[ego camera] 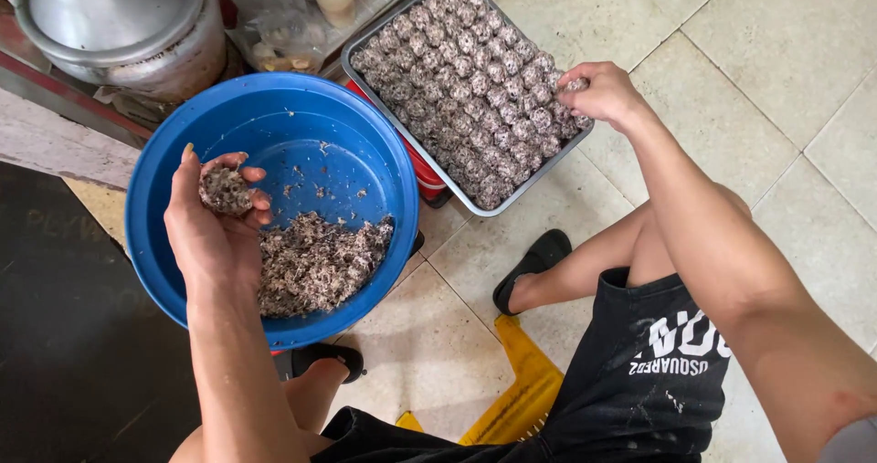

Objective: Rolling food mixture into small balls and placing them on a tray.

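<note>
Left hand (212, 221) cupped over the blue basin (274, 121), fingers curled round a lump of minced mixture (225, 190), above the loose mixture heap (315, 260) in the basin's near side. Right hand (605, 93) beyond the basin's right rim, fingertips pinched on a rolled ball (575, 86) at the far-right edge of the metal tray (402, 125) of balls.

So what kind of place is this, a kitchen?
Probably a home or small shop's food-making corner, worked on the tiled floor. A blue basin holds a minced mix, a metal tray is packed with rolled balls, and a big metal pot stands nearby.
</note>
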